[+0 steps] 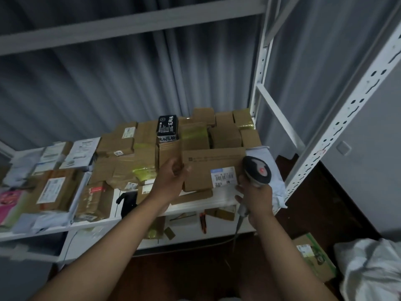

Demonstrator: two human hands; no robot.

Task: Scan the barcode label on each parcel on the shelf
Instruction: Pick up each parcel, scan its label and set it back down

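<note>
A flat brown cardboard parcel (208, 166) stands tilted toward me at the front right of the white shelf (217, 202). My left hand (171, 178) grips its left edge. A white barcode label (223, 176) sits on the parcel's lower right face. My right hand (256, 195) holds a grey handheld scanner (257, 170) just right of the label, its red light lit and its cable hanging down. Many more brown parcels (134, 146) are piled behind and to the left.
A black box with white writing (167, 126) tops the pile. White mailers and labelled boxes (54, 190) lie at the left. A white perforated upright (338, 124) stands right. A lower shelf (191, 227) holds small items. A green box (314, 257) and white bag (373, 270) are on the floor.
</note>
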